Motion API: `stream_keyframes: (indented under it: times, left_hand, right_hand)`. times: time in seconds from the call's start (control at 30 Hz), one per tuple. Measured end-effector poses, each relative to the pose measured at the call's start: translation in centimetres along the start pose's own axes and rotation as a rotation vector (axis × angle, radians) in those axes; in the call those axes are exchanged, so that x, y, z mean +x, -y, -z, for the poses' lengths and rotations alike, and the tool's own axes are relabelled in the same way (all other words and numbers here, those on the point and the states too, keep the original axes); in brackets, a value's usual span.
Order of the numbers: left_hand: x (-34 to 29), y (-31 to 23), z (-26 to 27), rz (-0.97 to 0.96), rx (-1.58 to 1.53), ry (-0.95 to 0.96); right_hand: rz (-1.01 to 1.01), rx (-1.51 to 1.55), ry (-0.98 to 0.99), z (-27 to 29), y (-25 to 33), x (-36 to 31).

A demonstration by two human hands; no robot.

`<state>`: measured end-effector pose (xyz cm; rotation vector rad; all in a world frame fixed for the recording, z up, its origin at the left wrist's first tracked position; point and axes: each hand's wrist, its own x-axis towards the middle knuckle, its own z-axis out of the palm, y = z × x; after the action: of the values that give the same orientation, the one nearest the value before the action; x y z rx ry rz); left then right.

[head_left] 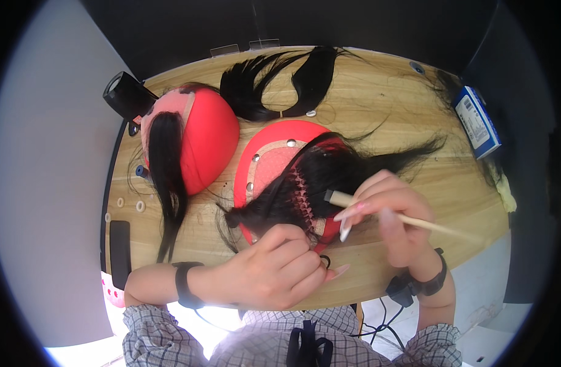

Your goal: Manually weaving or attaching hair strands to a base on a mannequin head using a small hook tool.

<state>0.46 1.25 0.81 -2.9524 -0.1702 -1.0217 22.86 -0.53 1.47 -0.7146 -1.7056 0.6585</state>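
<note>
A red head form stands before me, with a pink mesh wig cap fixed to it by silver pins. Black hair covers its right part, and a zigzag row of pink mesh shows through the strands. Curled closed at the form's near edge is my left hand. A small black ring sticks out by its thumb; the rest of what it grips is hidden. My right hand pinches a slim wooden-handled tool, its flat dark tip over the hair.
Another red head form with a lock of black hair stands at the left. Loose black hair lies at the back. A black cylinder, a dark phone-like slab and a blue-white box lie near the edges.
</note>
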Motion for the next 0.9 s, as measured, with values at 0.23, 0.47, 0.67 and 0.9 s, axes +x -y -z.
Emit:
stream_keyframes:
  times: [0.23,0.47,0.67,0.9]
  left_hand:
    - [0.2,0.0,-0.2,-0.001,-0.003,-0.043]
    - [-0.1,0.3,-0.4,-0.021,0.052,-0.034]
    - [0.2,-0.5,0.5,0.050,0.089,0.074]
    - [-0.3,1.1,0.9,-0.170,0.032,0.198]
  right_hand:
    - [0.083,-0.300,0.101,-0.4,-1.7,4.6]
    - [-0.264,-0.077,0.351,-1.8,-4.3,8.8]
    - [-0.318,-0.186,0.326,-2.0,-3.2,8.1]
    - [-0.167,-0.288,0.017,-1.5,-3.9,5.7]
